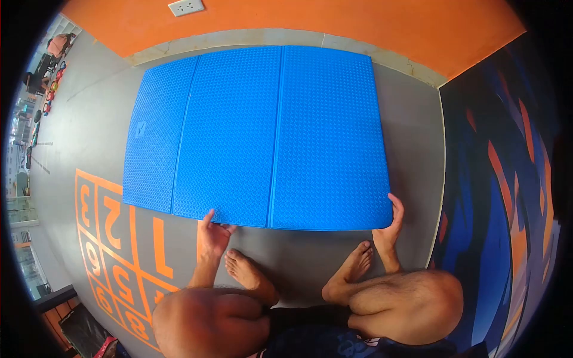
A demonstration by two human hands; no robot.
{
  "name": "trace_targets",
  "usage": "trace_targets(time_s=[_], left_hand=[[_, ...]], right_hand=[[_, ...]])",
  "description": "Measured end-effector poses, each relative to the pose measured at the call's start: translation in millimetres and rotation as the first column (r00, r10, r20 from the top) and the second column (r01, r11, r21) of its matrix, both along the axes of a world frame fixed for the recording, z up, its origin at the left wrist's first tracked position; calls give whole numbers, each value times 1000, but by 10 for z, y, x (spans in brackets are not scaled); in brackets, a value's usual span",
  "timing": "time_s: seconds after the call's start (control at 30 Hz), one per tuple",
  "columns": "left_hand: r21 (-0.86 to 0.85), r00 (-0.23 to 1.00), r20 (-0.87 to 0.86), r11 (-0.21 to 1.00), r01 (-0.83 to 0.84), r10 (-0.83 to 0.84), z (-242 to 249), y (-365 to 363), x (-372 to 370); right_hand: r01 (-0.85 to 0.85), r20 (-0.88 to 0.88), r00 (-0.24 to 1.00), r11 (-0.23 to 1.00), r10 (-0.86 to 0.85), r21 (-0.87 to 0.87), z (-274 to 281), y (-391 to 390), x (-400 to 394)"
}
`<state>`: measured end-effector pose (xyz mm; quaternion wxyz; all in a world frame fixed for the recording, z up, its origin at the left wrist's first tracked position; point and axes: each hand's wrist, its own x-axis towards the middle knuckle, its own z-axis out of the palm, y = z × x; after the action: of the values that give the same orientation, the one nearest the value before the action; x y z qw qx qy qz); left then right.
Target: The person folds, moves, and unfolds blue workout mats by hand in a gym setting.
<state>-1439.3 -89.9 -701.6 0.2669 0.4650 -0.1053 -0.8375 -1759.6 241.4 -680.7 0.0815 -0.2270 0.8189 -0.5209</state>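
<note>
A blue folding exercise mat, made of three textured panels, lies unfolded on the grey floor in front of me. My left hand grips its near edge at the middle panel, with the thumb and a finger around the rim. At the near right corner, my right hand is wrapped round the side, fingertips on the right edge and palm under the corner. Parts of both hands are hidden beneath the mat. My bare feet rest on the floor between my arms, just short of the mat.
An orange wall with a power outlet rises behind the mat. On the right stands a dark wall with painted streaks. Orange numbers mark the floor at left. Several kettlebells line the far left, near a person.
</note>
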Motion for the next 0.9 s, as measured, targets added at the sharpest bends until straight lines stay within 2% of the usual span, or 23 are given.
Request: trace_targets(time_s=[0.07,0.1,0.17,0.2,0.23,0.3,0.33,0.37,0.43,0.47,0.5,0.57,0.67,0.73,0.77,0.8,0.9], left_hand=[[-23,982,-108,988,153,-155,105,134,-152],[-28,977,-109,983,183,-185,64,135,-161],[-35,964,-109,971,238,-240,-81,145,-142],[-57,968,-51,969,242,-245,-135,137,-119],[-80,969,7,966,245,-245,-172,114,-91],[-122,973,68,966,227,-220,-288,50,4],[-141,977,71,968,208,-200,-346,12,70],[-160,981,71,969,191,-181,-417,-9,110],[-203,975,122,957,209,-186,-215,-19,30],[-242,974,137,948,207,-178,-188,-37,51],[-280,974,155,938,205,-166,-173,-61,96],[-300,974,154,932,205,-165,-217,-141,215],[-321,963,205,917,237,-177,-208,-244,377],[-319,942,282,908,270,-181,-197,-293,430],[-321,931,316,903,285,-181,-193,-332,455],[-297,932,305,910,288,-196,-347,-375,553],[-256,930,324,931,261,-172,-372,-333,496]], right_hand=[[-95,-156,984,995,91,-20,227,-87,-30],[-144,-234,963,989,135,-22,355,-123,-36],[-163,42,984,965,175,-207,619,-163,15],[-164,184,955,930,234,-330,719,-165,3],[-130,318,902,887,291,-442,820,-166,-8],[-1,521,704,735,482,-678,935,-151,-99],[-37,541,634,721,552,-692,937,-108,-158],[-36,576,667,792,473,-610,748,-5,-219],[-17,615,728,905,304,-426,5,181,-340],[-164,449,848,945,281,-282,-229,140,-344],[-193,357,901,964,248,-181,-478,132,-321],[-237,24,971,957,236,168,-487,33,-207],[-99,-73,988,918,138,385,-631,-39,-123],[-96,306,951,980,40,172,-733,-126,-116],[-61,483,875,996,22,64,-774,-174,-138],[-63,669,739,997,80,-49,-737,-231,-153],[-128,814,571,991,105,-38,-553,-382,-189]])
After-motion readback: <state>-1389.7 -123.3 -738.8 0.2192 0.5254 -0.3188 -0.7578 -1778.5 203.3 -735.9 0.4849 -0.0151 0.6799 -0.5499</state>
